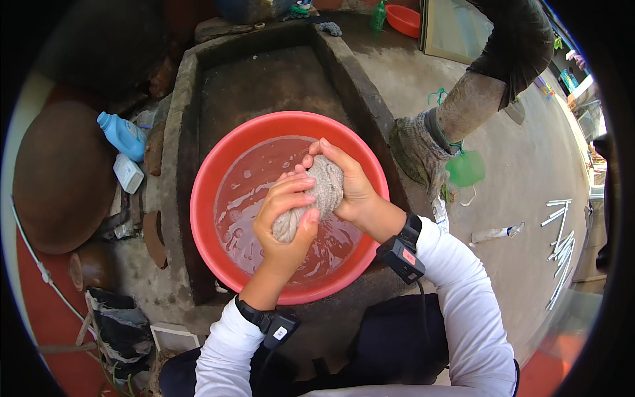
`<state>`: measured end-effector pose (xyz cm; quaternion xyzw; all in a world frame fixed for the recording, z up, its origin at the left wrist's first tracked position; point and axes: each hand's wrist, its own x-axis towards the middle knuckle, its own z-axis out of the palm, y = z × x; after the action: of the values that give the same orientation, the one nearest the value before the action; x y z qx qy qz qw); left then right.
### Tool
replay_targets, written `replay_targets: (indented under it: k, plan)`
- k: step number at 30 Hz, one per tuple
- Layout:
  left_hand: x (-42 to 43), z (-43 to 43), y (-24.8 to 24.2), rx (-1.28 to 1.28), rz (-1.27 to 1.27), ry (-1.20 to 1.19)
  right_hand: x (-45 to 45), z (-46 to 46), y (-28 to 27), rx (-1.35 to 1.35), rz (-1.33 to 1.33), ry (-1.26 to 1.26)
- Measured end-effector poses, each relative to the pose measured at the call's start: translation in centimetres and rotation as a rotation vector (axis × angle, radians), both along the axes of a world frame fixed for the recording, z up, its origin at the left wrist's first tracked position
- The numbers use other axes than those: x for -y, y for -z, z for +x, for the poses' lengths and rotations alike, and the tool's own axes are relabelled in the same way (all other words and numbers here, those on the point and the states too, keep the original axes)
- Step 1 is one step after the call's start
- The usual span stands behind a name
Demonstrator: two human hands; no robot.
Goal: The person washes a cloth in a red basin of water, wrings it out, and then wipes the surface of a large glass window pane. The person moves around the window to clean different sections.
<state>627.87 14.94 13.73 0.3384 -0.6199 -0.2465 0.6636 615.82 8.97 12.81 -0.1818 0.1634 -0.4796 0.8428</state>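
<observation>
A bunched grey cloth [325, 186] is squeezed between my two hands, above soapy water [243, 198] in a red plastic basin [211, 253]. My left hand [285, 213] wraps its lower left end, thumb on top. Around the upper right side of the cloth curls my right hand [349, 188]. The water looks cloudy, with bubbles and ripples on it. The basin rests in a concrete trough [181, 124].
At left are a blue detergent bottle [124, 136], a white box-like item [128, 172] and a large brown clay vessel [62, 178]. A cloth-wrapped pipe [471, 104] rises at right, near a green plastic piece [465, 168]. White tubes [563, 248] lie on the floor.
</observation>
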Motion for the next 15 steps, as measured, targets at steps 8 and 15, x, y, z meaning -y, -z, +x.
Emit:
replay_targets:
  k: [8,15]
  plan:
    - [-1.6,1.6,0.1,0.745,-0.624,0.475,-2.7,1.4,1.6,-0.144,-0.132,-0.495]
    - [-3.7,2.3,2.9,0.865,-0.623,0.678,-4.6,3.0,3.0,-0.386,-0.186,-0.558]
